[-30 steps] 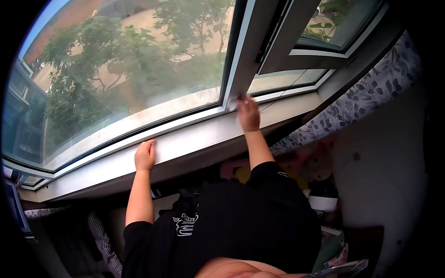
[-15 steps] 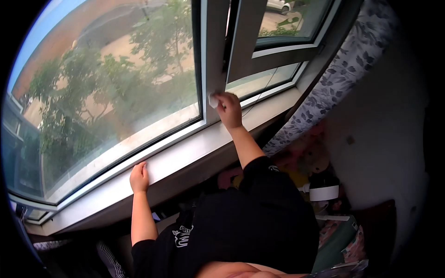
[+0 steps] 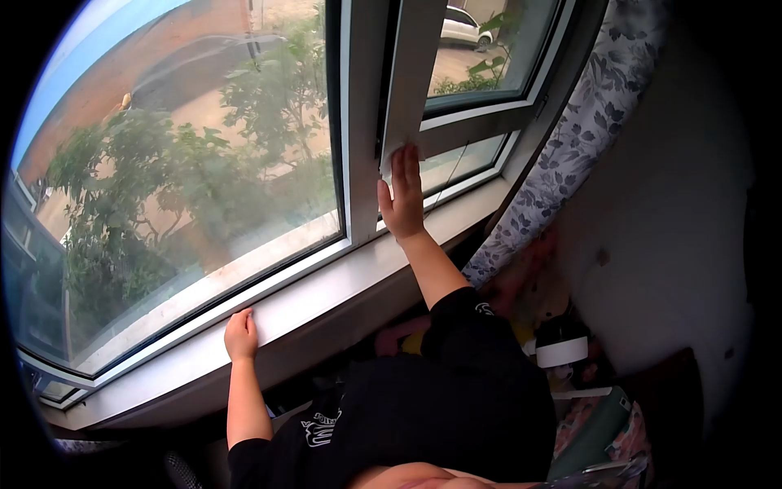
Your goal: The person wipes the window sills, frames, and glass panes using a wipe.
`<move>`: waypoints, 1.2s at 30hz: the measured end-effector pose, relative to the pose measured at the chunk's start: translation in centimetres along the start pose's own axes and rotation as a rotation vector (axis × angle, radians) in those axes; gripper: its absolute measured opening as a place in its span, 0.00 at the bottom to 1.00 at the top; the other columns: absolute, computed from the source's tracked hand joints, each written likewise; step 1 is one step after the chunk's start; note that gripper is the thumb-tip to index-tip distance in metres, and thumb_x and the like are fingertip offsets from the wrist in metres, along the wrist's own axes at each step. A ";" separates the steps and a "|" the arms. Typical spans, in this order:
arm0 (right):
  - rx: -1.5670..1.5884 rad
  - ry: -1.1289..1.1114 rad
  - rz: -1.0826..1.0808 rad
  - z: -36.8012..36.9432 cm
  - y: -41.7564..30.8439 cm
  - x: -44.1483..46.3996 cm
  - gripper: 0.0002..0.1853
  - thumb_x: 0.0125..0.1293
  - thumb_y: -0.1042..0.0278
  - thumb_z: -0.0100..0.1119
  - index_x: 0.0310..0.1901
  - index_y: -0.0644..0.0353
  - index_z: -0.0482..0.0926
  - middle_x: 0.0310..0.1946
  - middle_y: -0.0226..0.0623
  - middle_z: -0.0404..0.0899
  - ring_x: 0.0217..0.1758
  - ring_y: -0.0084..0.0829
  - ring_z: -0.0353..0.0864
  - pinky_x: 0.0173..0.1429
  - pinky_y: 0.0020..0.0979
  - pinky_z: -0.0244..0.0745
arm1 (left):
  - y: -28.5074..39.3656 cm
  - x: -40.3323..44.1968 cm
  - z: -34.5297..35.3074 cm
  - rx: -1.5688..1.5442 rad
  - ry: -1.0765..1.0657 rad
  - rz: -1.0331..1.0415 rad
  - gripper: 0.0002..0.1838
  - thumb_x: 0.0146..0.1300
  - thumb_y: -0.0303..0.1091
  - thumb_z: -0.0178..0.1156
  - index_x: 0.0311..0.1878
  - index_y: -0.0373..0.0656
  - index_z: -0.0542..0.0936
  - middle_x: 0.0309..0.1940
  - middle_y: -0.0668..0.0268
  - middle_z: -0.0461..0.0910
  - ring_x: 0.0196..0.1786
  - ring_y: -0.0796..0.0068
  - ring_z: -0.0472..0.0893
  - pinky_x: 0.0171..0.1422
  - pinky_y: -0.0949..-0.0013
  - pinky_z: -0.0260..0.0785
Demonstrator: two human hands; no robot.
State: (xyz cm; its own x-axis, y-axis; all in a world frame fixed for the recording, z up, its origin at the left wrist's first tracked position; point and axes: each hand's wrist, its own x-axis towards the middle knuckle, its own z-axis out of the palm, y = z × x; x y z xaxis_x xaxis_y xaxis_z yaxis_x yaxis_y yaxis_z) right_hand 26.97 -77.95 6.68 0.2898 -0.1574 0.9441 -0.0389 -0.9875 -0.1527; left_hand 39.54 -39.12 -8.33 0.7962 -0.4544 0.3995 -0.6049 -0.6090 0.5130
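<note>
The person's right hand is up against the window panel, right at its low corner, near the tall post. That grip is wide, with the fingers long and straight instead of wrapped around, so it looks more like a flat push or a rub than a grab. I cannot tell if anything thin is hiding under the palm. The left hand sits on the front part of the sill, just under the big pane, maybe to help the person lean and not tip over. Its grip looks small and tucked in, but I cannot tell if it is holding on to the edge or to something else. The window panel is to the right of the big pane, beside the flowery curtain (a white car peeks through its glass). Its side bar goes up and away from the right hand, and that looks like its long way. Its bottom bar runs off toward the curtain.
</note>
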 end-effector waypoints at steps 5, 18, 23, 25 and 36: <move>-0.041 -0.022 -0.045 -0.4 0.1 3.1 0.28 0.63 0.68 0.50 0.64 0.68 0.60 0.68 0.58 0.52 0.70 0.60 0.51 0.70 0.48 0.56 | 0.5 0.2 -0.1 0.003 -0.007 0.013 0.08 0.60 0.30 0.53 0.39 0.44 0.80 0.36 0.61 0.79 0.41 0.59 0.78 0.46 0.61 0.70; 0.018 0.156 -0.179 -7.1 -2.9 24.4 0.22 0.70 0.64 0.47 0.62 0.65 0.66 0.66 0.55 0.58 0.69 0.51 0.58 0.70 0.38 0.56 | 0.0 -0.1 0.2 0.017 -0.002 -0.002 0.08 0.59 0.31 0.53 0.38 0.45 0.80 0.35 0.61 0.79 0.41 0.58 0.78 0.45 0.61 0.70; -0.079 0.046 -0.259 -3.3 0.2 13.8 0.27 0.63 0.64 0.53 0.64 0.61 0.64 0.66 0.53 0.59 0.69 0.53 0.57 0.69 0.46 0.59 | 0.1 -0.1 -0.1 -0.012 -0.002 -0.004 0.08 0.60 0.31 0.53 0.38 0.43 0.80 0.35 0.60 0.79 0.41 0.58 0.78 0.46 0.62 0.70; -0.037 -0.040 -0.213 -3.3 -0.3 9.7 0.27 0.65 0.68 0.49 0.67 0.58 0.61 0.69 0.49 0.55 0.70 0.48 0.59 0.71 0.44 0.55 | 0.2 -0.2 -0.4 -0.038 -0.016 -0.008 0.07 0.60 0.30 0.53 0.38 0.43 0.80 0.36 0.60 0.79 0.41 0.58 0.78 0.46 0.62 0.70; 0.020 -0.075 -0.047 -3.9 4.1 5.9 0.24 0.61 0.70 0.55 0.60 0.56 0.63 0.57 0.43 0.68 0.63 0.45 0.66 0.71 0.47 0.50 | -0.5 -0.3 0.0 -0.040 0.006 0.004 0.07 0.61 0.30 0.54 0.38 0.42 0.80 0.34 0.58 0.79 0.39 0.57 0.78 0.45 0.61 0.70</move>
State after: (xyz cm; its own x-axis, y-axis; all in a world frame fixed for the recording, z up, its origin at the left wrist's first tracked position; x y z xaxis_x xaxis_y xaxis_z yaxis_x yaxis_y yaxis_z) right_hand 24.81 -82.95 12.73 0.3619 -0.1090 0.9258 -0.0049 -0.9934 -0.1150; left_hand 39.63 -38.69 -8.71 0.7941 -0.4525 0.4059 -0.6078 -0.5808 0.5416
